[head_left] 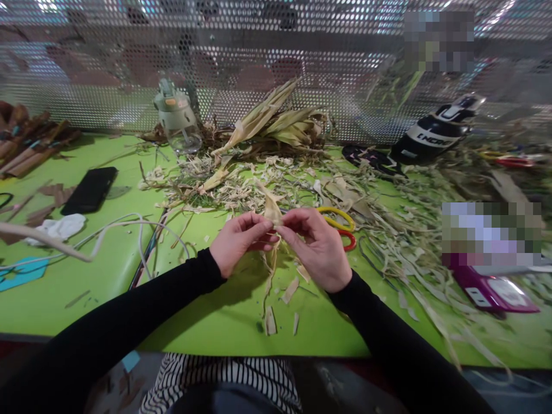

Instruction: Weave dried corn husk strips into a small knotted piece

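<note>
Both my hands meet over the green tabletop (207,322), pinching a small piece of dried corn husk (271,206) between them. My left hand (244,238) grips its lower left side with thumb and forefinger. Opposite it, my right hand (317,244) closes thumb and fingers on the same piece. The husk's pale tip points upward, and thin strands hang below my fingers. Just beyond my right hand lie scissors with yellow and red handles (338,219), partly hidden by that hand. Husk scraps (270,321) lie on the table below.
Behind my hands lies a heap of shredded husk (241,187) and a bundle of whole husks (267,123) against a perforated metal screen (241,63). A clear bottle (179,121), a phone (90,190) and a white cable (116,224) are leftward; a black bottle (433,135) leans rightward.
</note>
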A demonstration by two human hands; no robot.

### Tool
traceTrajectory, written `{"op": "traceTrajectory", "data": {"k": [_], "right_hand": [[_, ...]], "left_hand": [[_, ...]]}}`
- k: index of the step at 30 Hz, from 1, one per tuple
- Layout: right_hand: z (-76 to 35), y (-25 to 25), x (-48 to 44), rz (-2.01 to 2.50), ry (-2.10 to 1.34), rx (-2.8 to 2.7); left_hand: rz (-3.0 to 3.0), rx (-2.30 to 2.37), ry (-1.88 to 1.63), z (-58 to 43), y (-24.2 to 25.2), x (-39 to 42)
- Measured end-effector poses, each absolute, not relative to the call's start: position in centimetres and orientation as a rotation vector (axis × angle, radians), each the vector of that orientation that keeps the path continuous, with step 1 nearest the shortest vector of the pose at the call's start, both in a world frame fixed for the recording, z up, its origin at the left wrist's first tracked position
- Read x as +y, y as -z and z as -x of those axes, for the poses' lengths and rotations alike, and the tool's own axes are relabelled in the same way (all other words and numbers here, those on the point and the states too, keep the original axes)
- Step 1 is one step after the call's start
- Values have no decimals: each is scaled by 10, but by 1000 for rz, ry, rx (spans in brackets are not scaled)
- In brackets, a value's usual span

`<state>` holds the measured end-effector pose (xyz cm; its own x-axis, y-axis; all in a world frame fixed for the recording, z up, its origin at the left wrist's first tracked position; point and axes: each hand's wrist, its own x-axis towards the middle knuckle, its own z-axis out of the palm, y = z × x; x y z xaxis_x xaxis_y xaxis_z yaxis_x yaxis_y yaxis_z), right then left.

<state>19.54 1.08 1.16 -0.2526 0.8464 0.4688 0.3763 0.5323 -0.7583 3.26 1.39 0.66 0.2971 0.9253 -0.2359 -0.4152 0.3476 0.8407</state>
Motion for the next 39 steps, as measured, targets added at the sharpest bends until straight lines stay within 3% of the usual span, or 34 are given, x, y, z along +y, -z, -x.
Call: {"op": "traceTrajectory", "data": {"k": [5, 15, 39], "right_hand": [[-199, -19, 11, 988, -315, -2085], [-202, -22, 15, 994, -178, -2203], [-192, -13, 7, 1085, -701, -1759]], "left_hand": [[-745, 819, -983, -30, -11, 14], [-690, 805, -953, -29, -10, 14], [-932, 860, -1141, -35, -13, 11]]}}
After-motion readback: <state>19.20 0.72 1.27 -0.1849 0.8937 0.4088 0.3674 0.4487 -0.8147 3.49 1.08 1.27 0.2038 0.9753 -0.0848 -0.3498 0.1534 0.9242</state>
